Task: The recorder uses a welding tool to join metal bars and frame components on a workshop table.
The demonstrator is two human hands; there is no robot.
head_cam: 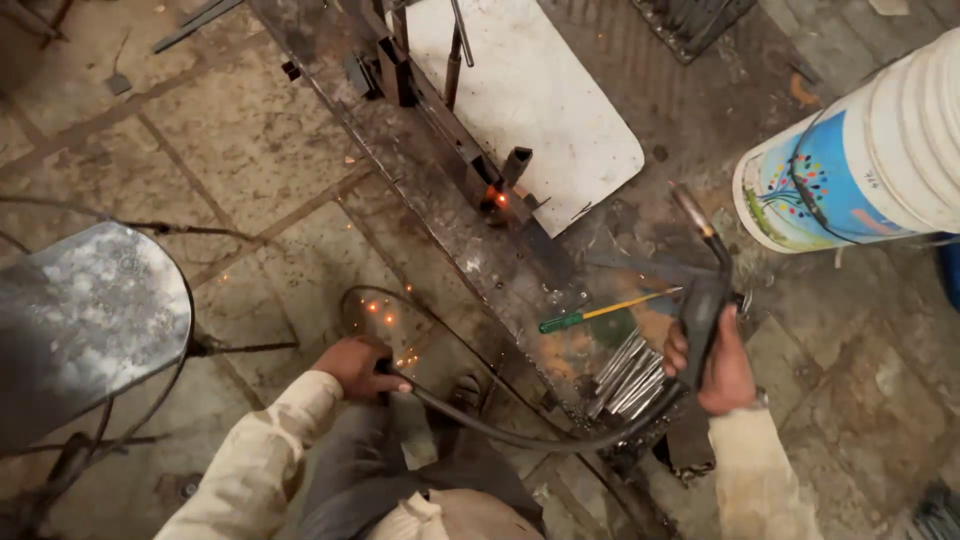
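Note:
My right hand (722, 368) grips the black handle of a welding torch (704, 290), its nozzle raised and pointing up toward the white bucket. A thick black hose (520, 432) runs from the torch across my lap to my left hand (355, 362), which is closed around it. On the long dark steel workbench (440, 215) a fresh weld glows orange (497, 198) at the base of a short square tube on a steel frame (440, 110). Sparks lie scattered on the floor by my left hand.
A bundle of short metal rods (630, 375) and a green-handled screwdriver (600, 312) lie on the bench near my right hand. A white board (540, 100) sits behind the frame. A white bucket (860, 160) lies at right. A metal stool (85, 320) stands at left.

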